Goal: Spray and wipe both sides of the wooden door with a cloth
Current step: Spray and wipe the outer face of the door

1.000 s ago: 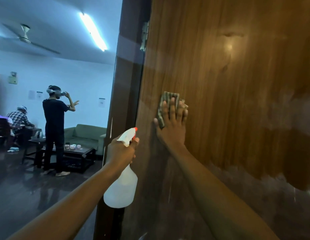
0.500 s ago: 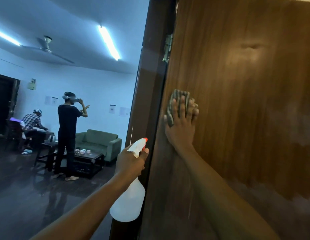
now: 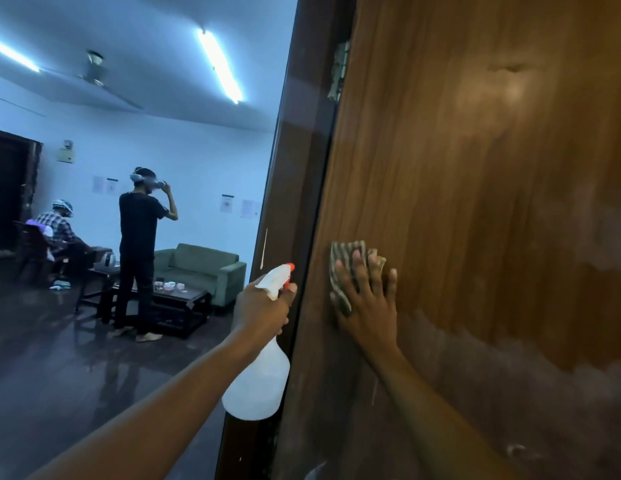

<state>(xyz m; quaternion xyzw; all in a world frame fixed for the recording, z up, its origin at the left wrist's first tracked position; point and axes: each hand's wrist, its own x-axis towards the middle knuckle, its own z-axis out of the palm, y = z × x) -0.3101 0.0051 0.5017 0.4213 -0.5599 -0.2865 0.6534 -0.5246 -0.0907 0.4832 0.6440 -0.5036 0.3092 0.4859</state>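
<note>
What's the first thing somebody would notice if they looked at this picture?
Probably the big wooden door filling the right side, with the right hand pressing a striped cloth flat against it. Next, the left hand gripping a white spray bottle beside the door's edge. Far back on the left, a person in dark clothes stands near a green sofa.

We count one wooden door (image 3: 475, 202), one cloth (image 3: 342, 261), one spray bottle (image 3: 257, 386), one left hand (image 3: 262, 308), one right hand (image 3: 369, 306), one standing person (image 3: 139, 237), one seated person (image 3: 58, 225), one sofa (image 3: 201, 268), one ceiling fan (image 3: 94, 69), two tube lights (image 3: 219, 65).
</note>
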